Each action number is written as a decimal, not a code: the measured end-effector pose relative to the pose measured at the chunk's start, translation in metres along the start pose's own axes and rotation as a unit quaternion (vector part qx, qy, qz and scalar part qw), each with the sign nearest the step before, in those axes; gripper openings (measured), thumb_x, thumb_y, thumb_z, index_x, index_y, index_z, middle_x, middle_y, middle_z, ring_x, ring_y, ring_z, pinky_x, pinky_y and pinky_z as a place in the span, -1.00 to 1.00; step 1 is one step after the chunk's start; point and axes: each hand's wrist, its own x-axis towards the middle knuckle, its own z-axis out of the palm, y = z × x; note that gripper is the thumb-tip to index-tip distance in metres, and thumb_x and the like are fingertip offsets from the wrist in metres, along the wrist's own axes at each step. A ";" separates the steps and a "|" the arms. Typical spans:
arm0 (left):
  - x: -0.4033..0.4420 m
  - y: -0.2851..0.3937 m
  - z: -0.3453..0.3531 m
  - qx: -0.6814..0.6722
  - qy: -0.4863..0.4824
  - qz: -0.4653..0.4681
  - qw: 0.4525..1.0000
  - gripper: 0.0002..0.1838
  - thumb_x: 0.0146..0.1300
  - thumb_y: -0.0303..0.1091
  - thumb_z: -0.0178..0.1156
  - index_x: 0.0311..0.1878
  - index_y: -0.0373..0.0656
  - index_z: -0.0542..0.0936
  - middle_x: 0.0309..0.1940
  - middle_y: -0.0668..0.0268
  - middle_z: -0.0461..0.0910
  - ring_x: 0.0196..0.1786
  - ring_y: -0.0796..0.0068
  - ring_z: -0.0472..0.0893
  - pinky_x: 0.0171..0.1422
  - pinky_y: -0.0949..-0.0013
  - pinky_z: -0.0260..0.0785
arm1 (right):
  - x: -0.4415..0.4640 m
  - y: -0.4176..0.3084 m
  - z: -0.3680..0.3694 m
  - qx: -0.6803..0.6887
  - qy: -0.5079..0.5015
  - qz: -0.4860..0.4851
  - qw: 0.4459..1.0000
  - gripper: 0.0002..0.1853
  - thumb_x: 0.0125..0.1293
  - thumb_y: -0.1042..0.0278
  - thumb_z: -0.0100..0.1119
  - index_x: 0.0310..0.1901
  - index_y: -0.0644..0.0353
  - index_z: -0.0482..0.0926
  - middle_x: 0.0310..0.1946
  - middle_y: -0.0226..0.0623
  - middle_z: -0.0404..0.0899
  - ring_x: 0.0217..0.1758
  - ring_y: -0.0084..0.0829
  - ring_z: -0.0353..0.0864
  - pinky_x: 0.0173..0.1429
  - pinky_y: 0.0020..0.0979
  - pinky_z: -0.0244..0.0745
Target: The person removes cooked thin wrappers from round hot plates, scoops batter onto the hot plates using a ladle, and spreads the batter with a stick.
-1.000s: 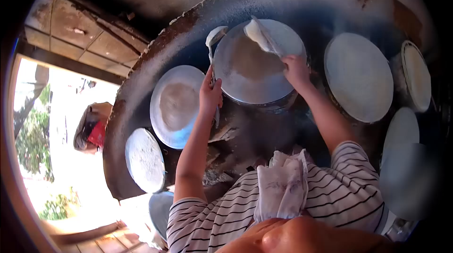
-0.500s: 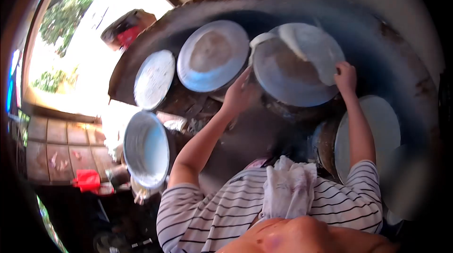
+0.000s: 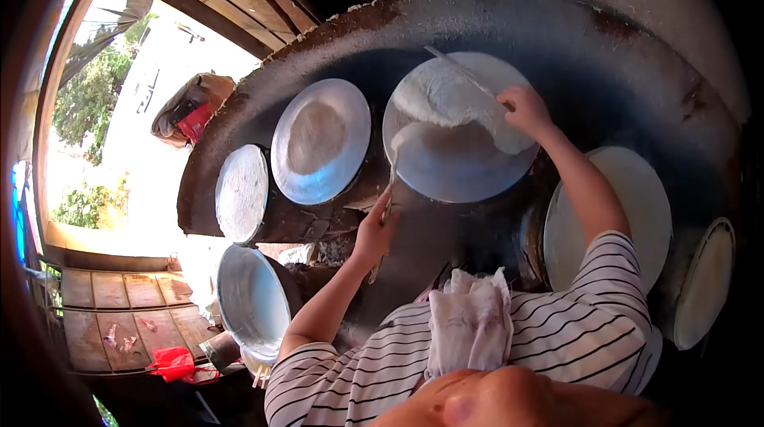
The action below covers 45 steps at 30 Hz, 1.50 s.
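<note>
A round metal griddle (image 3: 452, 176) lies in front of me, with a thin white crêpe-like sheet (image 3: 434, 97) bunched over its upper part. My right hand (image 3: 525, 112) is closed on one end of a long thin stick (image 3: 465, 73), which reaches across the sheet to the griddle's far edge. At the griddle's lower left, my left hand (image 3: 374, 232) is wrapped around another thin stick (image 3: 393, 168). The tip of that stick is near the sheet's drooping left edge. Below the sheet, a brownish patch of griddle surface shows.
Left of it sits another griddle (image 3: 356, 132), then a white-coated round plate (image 3: 241, 192). A metal pot of whitish liquid (image 3: 225, 292) stands lower left. To the right are a pale round lid-like disc (image 3: 637, 212) and a round tray (image 3: 704, 292). A curved wall (image 3: 509, 9) rises behind.
The view has shifted. My right hand has moved up and inward, and its stick now shows across the sheet. My left hand has drawn down, away from the griddle, with its stick now visible.
</note>
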 end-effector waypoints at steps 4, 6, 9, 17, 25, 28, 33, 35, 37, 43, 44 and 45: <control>-0.011 -0.007 0.006 0.008 -0.014 -0.020 1.000 -0.37 0.34 -0.39 0.08 0.44 0.21 0.18 -0.59 0.41 0.40 -0.67 0.71 0.30 -0.59 0.51 0.26 | -0.039 -0.018 0.024 0.078 -0.034 -0.018 0.996 -0.79 -0.17 0.56 0.15 -0.39 0.26 0.61 -0.31 -0.19 0.61 -0.15 -0.17 0.59 -0.07 -0.28 0.47; -0.033 -0.017 -0.001 -0.022 -0.037 -0.027 0.999 -0.38 0.34 -0.39 0.07 0.44 0.22 0.20 -0.54 0.39 0.46 -0.67 0.71 0.30 -0.58 0.51 0.27 | -0.062 -0.014 0.016 0.116 -0.064 -0.057 0.990 -0.77 -0.16 0.57 0.14 -0.37 0.24 0.62 -0.29 -0.21 0.62 -0.18 -0.19 0.61 -0.09 -0.30 0.48; -0.032 -0.018 0.002 -0.015 -0.051 -0.012 0.998 -0.38 0.35 -0.41 0.06 0.44 0.19 0.19 -0.61 0.45 0.41 -0.71 0.73 0.27 -0.63 0.53 0.20 | -0.027 0.016 -0.004 0.169 -0.097 0.106 0.975 -0.74 -0.16 0.57 0.14 -0.33 0.22 0.65 -0.27 -0.20 0.64 -0.13 -0.21 0.62 -0.04 -0.33 0.49; -0.049 -0.023 -0.004 -0.050 -0.079 -0.031 0.995 -0.38 0.32 -0.49 0.06 0.44 0.10 0.20 -0.10 0.37 0.59 -0.62 0.79 0.32 -0.54 0.63 0.22 | -0.054 0.003 -0.007 0.148 -0.144 -0.043 0.978 -0.67 -0.18 0.55 0.14 -0.26 0.21 0.65 -0.28 -0.27 0.66 -0.26 -0.40 0.63 -0.18 -0.38 0.48; -0.065 -0.025 -0.012 -0.042 -0.066 -0.031 0.996 -0.38 0.34 -0.47 -0.03 0.46 0.13 0.16 -0.70 0.50 0.34 -0.71 0.76 0.30 -0.63 0.57 0.19 | -0.039 0.000 -0.028 0.184 -0.228 0.019 0.956 -0.61 -0.24 0.52 0.19 -0.22 0.20 0.68 -0.37 -0.29 0.67 -0.35 -0.52 0.56 -0.22 -0.45 0.44; -0.063 -0.026 -0.029 -0.086 -0.034 -0.036 0.995 -0.40 0.38 -0.45 -0.05 0.46 0.11 0.12 -0.74 0.51 0.29 -0.76 0.73 0.27 -0.69 0.54 0.16 | -0.077 0.006 -0.061 0.240 -0.248 0.088 0.934 -0.61 -0.23 0.53 0.19 -0.23 0.25 0.69 -0.37 -0.28 0.68 -0.31 -0.52 0.60 -0.18 -0.44 0.46; -0.020 -0.014 -0.010 -0.216 -0.005 -0.012 0.976 -0.42 0.41 -0.44 -0.06 0.46 0.10 0.11 -0.74 0.50 0.19 -0.79 0.70 0.18 -0.74 0.56 0.11 | -0.081 -0.010 -0.020 0.179 -0.164 0.044 0.969 -0.56 -0.24 0.57 0.18 -0.18 0.19 0.68 -0.24 -0.23 0.65 -0.17 -0.36 0.61 -0.08 -0.37 0.48; -0.038 -0.001 -0.017 -0.220 -0.033 0.019 0.975 -0.41 0.42 -0.42 -0.08 0.47 0.11 0.06 -0.75 0.50 0.15 -0.79 0.70 0.17 -0.75 0.54 0.09 | -0.115 -0.025 -0.044 0.195 -0.171 0.025 0.965 -0.59 -0.24 0.58 0.16 -0.21 0.21 0.68 -0.23 -0.23 0.64 -0.15 -0.35 0.61 -0.06 -0.39 0.48; -0.047 0.004 -0.032 -0.230 -0.026 0.047 0.972 -0.41 0.43 -0.40 -0.09 0.48 0.12 0.03 -0.74 0.51 0.14 -0.78 0.70 0.17 -0.75 0.54 0.08 | -0.137 -0.019 -0.039 0.149 -0.054 0.105 0.982 -0.63 -0.19 0.61 0.13 -0.23 0.29 0.66 -0.16 -0.21 0.63 -0.11 -0.31 0.62 0.01 -0.37 0.49; -0.018 0.034 -0.024 -0.318 -0.024 0.111 0.941 -0.41 0.45 -0.36 -0.12 0.49 0.13 0.00 -0.71 0.52 0.13 -0.77 0.74 0.12 -0.73 0.61 -0.01 | -0.166 -0.078 0.002 -0.012 -0.055 -0.022 0.998 -0.66 -0.15 0.61 0.16 -0.22 0.21 0.65 -0.14 -0.27 0.61 -0.04 -0.26 0.58 0.01 -0.31 0.49; -0.035 0.033 -0.030 -0.305 -0.024 0.113 0.945 -0.41 0.45 -0.36 -0.12 0.49 0.12 -0.01 -0.72 0.52 0.12 -0.77 0.74 0.11 -0.73 0.62 -0.02 | -0.191 -0.102 0.001 -0.063 -0.026 -0.010 0.998 -0.69 -0.13 0.62 0.19 -0.25 0.21 0.65 -0.18 -0.28 0.62 -0.12 -0.26 0.58 -0.04 -0.31 0.50; -0.046 0.028 -0.038 -0.295 -0.022 0.121 0.948 -0.41 0.46 -0.36 -0.13 0.49 0.12 -0.02 -0.72 0.52 0.12 -0.77 0.75 0.11 -0.73 0.62 -0.02 | -0.213 -0.123 0.002 -0.118 0.004 -0.003 0.993 -0.72 -0.11 0.63 0.21 -0.28 0.20 0.64 -0.22 -0.30 0.62 -0.20 -0.27 0.59 -0.10 -0.31 0.51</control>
